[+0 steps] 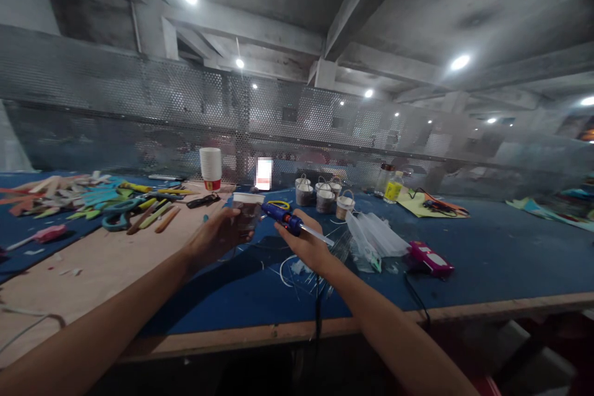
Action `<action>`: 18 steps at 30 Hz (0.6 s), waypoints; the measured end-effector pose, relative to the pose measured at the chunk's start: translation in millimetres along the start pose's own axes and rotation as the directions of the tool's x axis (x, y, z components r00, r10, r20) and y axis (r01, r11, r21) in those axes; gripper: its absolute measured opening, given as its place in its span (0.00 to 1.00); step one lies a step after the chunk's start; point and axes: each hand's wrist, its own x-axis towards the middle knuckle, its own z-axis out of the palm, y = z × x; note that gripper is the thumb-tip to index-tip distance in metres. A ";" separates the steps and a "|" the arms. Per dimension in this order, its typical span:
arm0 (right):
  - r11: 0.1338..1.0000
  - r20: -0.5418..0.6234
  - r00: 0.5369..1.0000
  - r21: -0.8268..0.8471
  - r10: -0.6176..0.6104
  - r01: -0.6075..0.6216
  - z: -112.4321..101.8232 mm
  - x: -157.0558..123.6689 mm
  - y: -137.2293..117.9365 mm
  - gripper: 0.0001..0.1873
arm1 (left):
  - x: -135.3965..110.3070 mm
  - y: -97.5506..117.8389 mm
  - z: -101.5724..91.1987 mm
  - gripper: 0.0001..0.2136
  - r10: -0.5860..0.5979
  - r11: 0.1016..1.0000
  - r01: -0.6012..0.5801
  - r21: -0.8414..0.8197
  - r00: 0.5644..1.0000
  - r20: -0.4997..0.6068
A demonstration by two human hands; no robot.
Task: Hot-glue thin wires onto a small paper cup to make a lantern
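My left hand (218,232) is wrapped round a brown paper cup (249,210) with a pale rim, held above the table. In my right hand (309,242) is a blue glue gun (281,216), a translucent glue stick (318,235) poking out of its back end. The gun's nozzle points at the side of the cup, close to it; whether they touch I cannot tell. Beyond my hands stand several small cups with handles (325,198). Clear plastic bags (374,238) and thin wires (336,253) lie right of my right hand.
A stack of paper cups (211,167) stands at the back. Scissors (121,213) and coloured strips (51,192) cover the left side. Farther right are a yellow-labelled bottle (393,188), yellow paper (434,204) and a magenta device (430,258) with a cable. A mesh screen (223,99) closes the back.
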 end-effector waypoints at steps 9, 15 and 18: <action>0.999 0.033 0.999 -0.029 -0.037 0.038 -3.3 1.5 -6.4 0.12 | -0.6 0.0 0.6 0.14 -0.015 1.000 0.015 -0.007 1.000 -0.005; 1.000 0.041 0.999 0.010 -0.012 0.012 -5.3 1.3 -9.8 0.13 | 0.9 -1.5 -2.5 0.15 -0.007 1.000 0.007 -0.012 0.999 0.037; 1.000 0.037 0.999 0.025 0.000 -0.001 -4.0 0.4 -7.2 0.14 | 0.6 -1.2 -3.6 0.16 -0.005 1.000 0.006 -0.016 0.999 0.040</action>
